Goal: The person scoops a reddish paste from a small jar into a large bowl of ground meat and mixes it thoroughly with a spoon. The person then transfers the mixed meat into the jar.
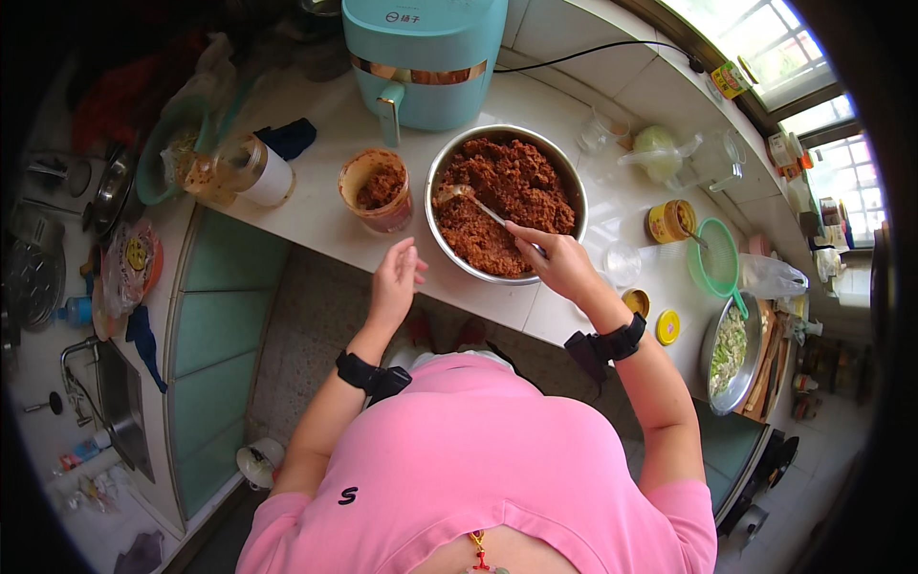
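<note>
A wide stainless steel bowl (pixel 578 154) holds a heap of coarse reddish-brown paste (pixel 522 172). My right hand (pixel 558 260) grips the handle of a metal spoon (pixel 482 206), whose paste-smeared bowl rests on the mixture at the left side. My left hand (pixel 396 274) is held in front of the counter edge, fingers loosely apart, with nothing in it. Just beyond that hand stands an uncapped plastic tub (pixel 391 215), smeared at the rim and partly filled with similar paste.
A turquoise air fryer (pixel 427 79) stands behind the bowl. To the left is a clear jar (pixel 259 172). On the right are a yellow-labelled jar (pixel 668 221), a green strainer (pixel 713 257), a yellow lid (pixel 668 327) and a metal basin (pixel 749 351) of chopped greens.
</note>
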The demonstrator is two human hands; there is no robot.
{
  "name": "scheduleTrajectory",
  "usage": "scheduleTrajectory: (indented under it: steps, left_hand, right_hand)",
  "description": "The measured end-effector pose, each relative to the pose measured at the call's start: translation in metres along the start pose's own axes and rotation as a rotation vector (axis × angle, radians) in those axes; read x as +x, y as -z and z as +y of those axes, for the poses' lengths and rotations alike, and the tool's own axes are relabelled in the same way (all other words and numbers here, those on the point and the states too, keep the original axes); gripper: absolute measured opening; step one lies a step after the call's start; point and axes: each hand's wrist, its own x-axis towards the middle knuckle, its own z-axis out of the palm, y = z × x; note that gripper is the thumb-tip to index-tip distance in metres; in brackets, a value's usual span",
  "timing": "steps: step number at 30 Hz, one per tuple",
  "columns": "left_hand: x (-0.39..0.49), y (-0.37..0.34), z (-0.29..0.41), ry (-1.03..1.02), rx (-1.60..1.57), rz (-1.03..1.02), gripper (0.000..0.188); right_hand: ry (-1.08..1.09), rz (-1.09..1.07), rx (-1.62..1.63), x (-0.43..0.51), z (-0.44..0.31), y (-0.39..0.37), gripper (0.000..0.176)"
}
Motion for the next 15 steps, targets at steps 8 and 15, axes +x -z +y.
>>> scheduleTrajectory:
  steps: [8,15]
  left_hand:
    - [0.049,-0.047,-0.018,-0.139,0.012,-0.034,0.045]
    - [0.043,-0.051,-0.007,-0.186,0.017,-0.031,0.035]
  right_hand:
    - [0.369,0.026,-0.59,-0.044,0.039,0.056,0.031]
    - [0.112,-0.042,-0.348,-0.078,0.024,0.119,0.031]
